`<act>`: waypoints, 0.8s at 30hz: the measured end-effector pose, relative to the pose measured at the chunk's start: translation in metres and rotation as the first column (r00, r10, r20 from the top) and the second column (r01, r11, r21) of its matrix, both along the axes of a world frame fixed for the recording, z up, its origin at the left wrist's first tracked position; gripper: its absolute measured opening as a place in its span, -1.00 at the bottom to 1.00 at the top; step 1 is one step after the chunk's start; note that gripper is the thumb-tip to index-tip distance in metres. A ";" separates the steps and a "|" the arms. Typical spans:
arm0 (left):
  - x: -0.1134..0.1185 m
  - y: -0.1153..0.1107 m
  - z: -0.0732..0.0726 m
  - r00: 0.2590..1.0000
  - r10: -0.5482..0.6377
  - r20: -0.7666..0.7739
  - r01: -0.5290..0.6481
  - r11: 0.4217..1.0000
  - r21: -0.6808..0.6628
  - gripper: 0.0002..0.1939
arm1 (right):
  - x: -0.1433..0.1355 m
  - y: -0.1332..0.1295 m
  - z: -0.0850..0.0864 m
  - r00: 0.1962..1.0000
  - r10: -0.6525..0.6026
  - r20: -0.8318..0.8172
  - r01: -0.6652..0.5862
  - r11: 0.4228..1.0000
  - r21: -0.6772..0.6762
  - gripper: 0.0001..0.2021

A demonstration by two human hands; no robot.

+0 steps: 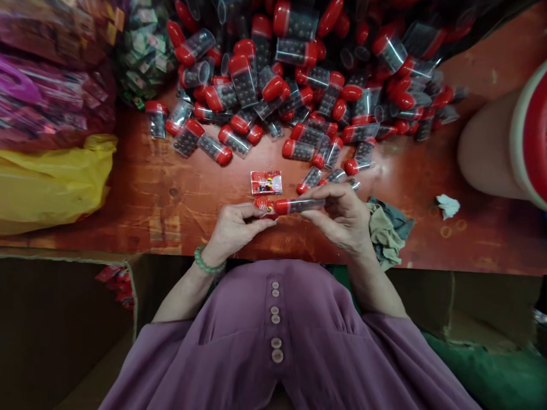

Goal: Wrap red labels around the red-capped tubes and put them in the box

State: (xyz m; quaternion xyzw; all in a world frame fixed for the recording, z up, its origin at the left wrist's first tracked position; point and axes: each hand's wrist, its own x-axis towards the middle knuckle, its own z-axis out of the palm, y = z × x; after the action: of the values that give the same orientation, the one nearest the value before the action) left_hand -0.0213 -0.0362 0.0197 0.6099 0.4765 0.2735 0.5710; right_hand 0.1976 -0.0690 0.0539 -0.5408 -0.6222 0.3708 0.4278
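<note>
Two bare hands are working just past the front of a purple garment [239, 319], near the front edge of the red-brown tabletop [205, 199]. Left hand [235, 228], green bead bracelet [209, 261] at the wrist: pinching a small red printed packet [264, 206] between thumb and fingers. Right hand [344, 219]: gripping a clear tube [299, 205] by its far end from the cap, thumb below and fingers above. The tube is lying level, its red cap [281, 206] pointing left and meeting the packet; whether they are joined, one cannot tell. One crumpled grey-green cloth [387, 230] is resting beside the right wrist. One flat printed packet [266, 183] is lying just beyond the hands. One white scrap [448, 206] is sitting at the right, near some rubber bands [445, 232]. One yellow bag [51, 185] is bulging at the left; one red-lidded bucket [491, 142] is standing opposite. Many red-capped tubes [243, 82] are heaping up beyond, dark beads showing inside.
</note>
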 end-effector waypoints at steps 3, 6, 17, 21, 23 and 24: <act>0.000 -0.003 0.002 0.998 -0.047 -0.035 0.049 0.997 0.057 -0.89 | 0.004 0.002 0.004 0.985 0.100 0.139 -0.106 0.994 0.038 -0.83; 0.000 -0.005 0.001 0.995 -0.069 -0.075 0.078 0.990 0.119 -0.91 | 0.010 0.004 0.011 0.941 0.204 0.271 -0.225 0.973 0.047 -0.87; 0.000 -0.005 -0.007 0.966 -0.171 -0.192 0.218 0.942 0.254 -0.90 | 0.017 0.011 0.022 0.759 0.466 0.455 -0.432 0.883 -0.184 -0.85; 0.001 -0.007 -0.012 0.956 -0.178 -0.232 0.243 0.924 0.295 -0.88 | 0.017 0.019 0.022 0.711 0.562 0.421 -0.490 0.827 -0.277 -0.78; 0.000 -0.007 -0.016 0.957 -0.183 -0.224 0.243 0.928 0.281 -0.87 | 0.018 0.023 0.021 0.712 0.588 0.385 -0.501 0.809 -0.309 -0.77; 0.000 -0.007 -0.018 0.957 -0.192 -0.217 0.248 0.930 0.271 -0.87 | 0.019 0.025 0.019 0.715 0.600 0.358 -0.511 0.799 -0.319 -0.77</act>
State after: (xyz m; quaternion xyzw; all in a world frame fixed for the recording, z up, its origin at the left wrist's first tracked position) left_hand -0.0215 -0.0434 0.0020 0.7611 0.4099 0.2172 0.4534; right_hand 0.2164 -0.0440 0.0734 -0.4366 -0.7965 0.4091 0.0874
